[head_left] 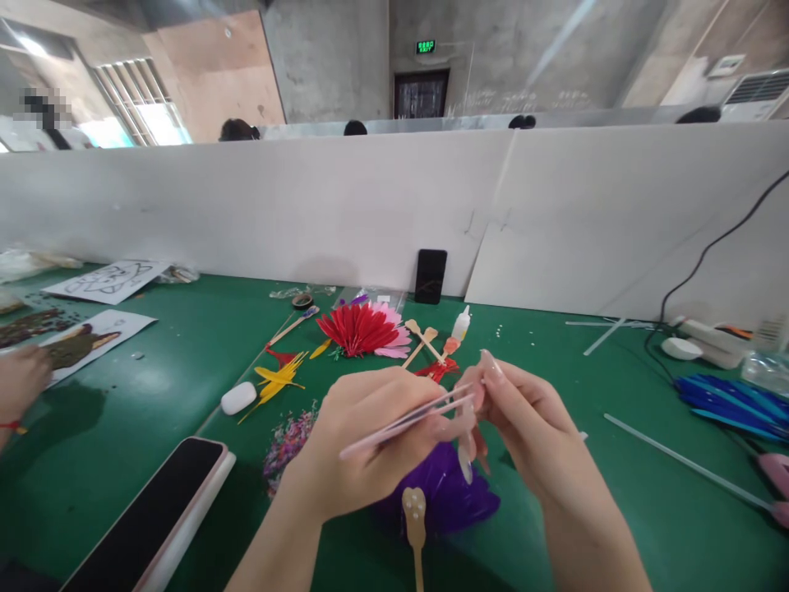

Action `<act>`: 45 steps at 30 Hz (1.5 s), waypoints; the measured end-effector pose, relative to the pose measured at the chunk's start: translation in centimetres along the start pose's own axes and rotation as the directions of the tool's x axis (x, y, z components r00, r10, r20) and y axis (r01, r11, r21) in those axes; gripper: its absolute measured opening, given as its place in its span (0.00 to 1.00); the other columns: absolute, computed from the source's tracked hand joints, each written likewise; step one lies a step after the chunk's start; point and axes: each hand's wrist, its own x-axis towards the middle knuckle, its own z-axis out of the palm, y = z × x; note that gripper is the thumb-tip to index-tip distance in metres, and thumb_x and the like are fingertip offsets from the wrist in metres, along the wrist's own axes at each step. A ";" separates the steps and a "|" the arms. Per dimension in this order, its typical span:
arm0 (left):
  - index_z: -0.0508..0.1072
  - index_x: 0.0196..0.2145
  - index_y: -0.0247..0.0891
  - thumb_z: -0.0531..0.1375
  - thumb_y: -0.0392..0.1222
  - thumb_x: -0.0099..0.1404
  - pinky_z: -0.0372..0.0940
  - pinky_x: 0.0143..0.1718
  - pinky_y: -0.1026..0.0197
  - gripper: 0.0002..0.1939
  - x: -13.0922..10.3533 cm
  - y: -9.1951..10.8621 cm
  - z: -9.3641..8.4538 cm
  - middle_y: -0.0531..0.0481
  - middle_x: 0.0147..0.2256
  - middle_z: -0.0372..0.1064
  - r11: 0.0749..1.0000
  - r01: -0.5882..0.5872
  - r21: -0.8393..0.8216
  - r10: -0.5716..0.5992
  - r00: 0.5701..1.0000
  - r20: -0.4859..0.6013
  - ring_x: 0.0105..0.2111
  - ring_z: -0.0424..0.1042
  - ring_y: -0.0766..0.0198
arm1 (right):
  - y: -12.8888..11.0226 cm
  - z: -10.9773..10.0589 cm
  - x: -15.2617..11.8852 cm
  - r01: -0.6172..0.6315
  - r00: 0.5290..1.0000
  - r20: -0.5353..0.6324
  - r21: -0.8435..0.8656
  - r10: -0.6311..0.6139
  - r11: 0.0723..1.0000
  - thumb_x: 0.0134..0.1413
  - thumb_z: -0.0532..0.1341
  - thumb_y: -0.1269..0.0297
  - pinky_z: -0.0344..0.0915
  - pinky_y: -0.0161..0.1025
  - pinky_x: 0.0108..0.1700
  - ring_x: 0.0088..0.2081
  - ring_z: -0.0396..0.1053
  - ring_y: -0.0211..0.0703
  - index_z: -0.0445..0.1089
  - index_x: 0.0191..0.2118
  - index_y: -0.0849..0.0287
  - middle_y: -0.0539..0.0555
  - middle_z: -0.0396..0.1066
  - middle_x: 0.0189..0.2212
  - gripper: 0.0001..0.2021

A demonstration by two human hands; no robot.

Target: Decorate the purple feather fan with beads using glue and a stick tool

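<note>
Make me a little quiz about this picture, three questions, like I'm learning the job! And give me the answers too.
1. Which hand holds the pink tweezers?

2. True or false: the red bunch lies to the right of the white bottle.

3. What colour is the bunch just behind the white-dotted wooden piece?
a) yellow
b) purple
c) green

Key: 1. The left hand. 2. False. 3. b.

Glare whitens the window [161, 122]; soft shadows fall on the green table [178, 353].
</note>
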 end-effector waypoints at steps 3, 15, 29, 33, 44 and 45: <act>0.70 0.34 0.36 0.54 0.40 0.64 0.66 0.28 0.66 0.07 0.1 0.0 0.3 0.48 0.29 0.73 0.999 -0.048 0.025 0.047 0.998 0.035 0.28 0.71 0.67 | 0.0 -0.1 -0.2 0.000 0.999 -0.051 -0.056 -0.002 0.998 0.59 0.53 0.55 0.60 0.30 0.15 0.16 0.64 0.34 0.65 0.21 0.59 0.49 0.65 0.15 0.19; 0.68 0.36 0.33 0.54 0.36 0.62 0.64 0.25 0.65 0.06 0.0 0.3 1.1 0.48 0.28 0.72 0.941 -0.233 0.244 0.240 0.971 0.001 0.25 0.70 0.67 | 0.0 0.7 -1.0 0.041 0.959 -0.270 -0.190 -0.092 0.981 0.55 0.57 0.58 0.57 0.31 0.17 0.14 0.60 0.33 0.67 0.18 0.59 0.49 0.63 0.12 0.18; 0.66 0.33 0.33 0.51 0.34 0.62 0.64 0.21 0.66 0.04 0.2 0.7 1.3 0.50 0.24 0.71 0.906 -0.268 0.326 0.283 0.959 0.003 0.22 0.69 0.68 | -0.1 1.0 -1.3 0.079 0.944 -0.264 -0.402 -0.198 0.912 0.57 0.56 0.59 0.59 0.30 0.20 0.17 0.61 0.34 0.66 0.17 0.59 0.49 0.64 0.13 0.19; 0.66 0.34 0.34 0.51 0.33 0.63 0.66 0.23 0.66 0.05 0.0 0.9 1.3 0.50 0.24 0.71 0.908 -0.256 0.332 0.275 0.961 -0.013 0.23 0.70 0.68 | -0.3 1.0 -1.1 0.086 0.952 -0.239 -0.387 -0.191 0.918 0.58 0.55 0.59 0.59 0.30 0.19 0.16 0.62 0.34 0.66 0.17 0.59 0.49 0.64 0.13 0.20; 0.67 0.28 0.37 0.51 0.32 0.63 0.61 0.21 0.67 0.08 -0.4 1.1 1.2 0.53 0.20 0.67 0.989 -0.091 0.118 0.104 0.988 -0.111 0.21 0.66 0.69 | -0.3 0.8 -1.2 0.062 0.993 -0.080 -0.230 -0.082 0.971 0.59 0.54 0.58 0.60 0.31 0.21 0.18 0.63 0.34 0.65 0.20 0.60 0.50 0.65 0.14 0.19; 0.67 0.27 0.36 0.50 0.32 0.63 0.60 0.20 0.67 0.09 -0.3 1.0 1.2 0.53 0.20 0.66 0.996 -0.068 0.054 0.074 0.991 -0.108 0.20 0.65 0.70 | -0.2 0.6 -1.2 0.059 0.995 -0.064 -0.214 -0.074 0.975 0.59 0.54 0.58 0.61 0.31 0.22 0.18 0.63 0.34 0.65 0.20 0.60 0.50 0.65 0.15 0.18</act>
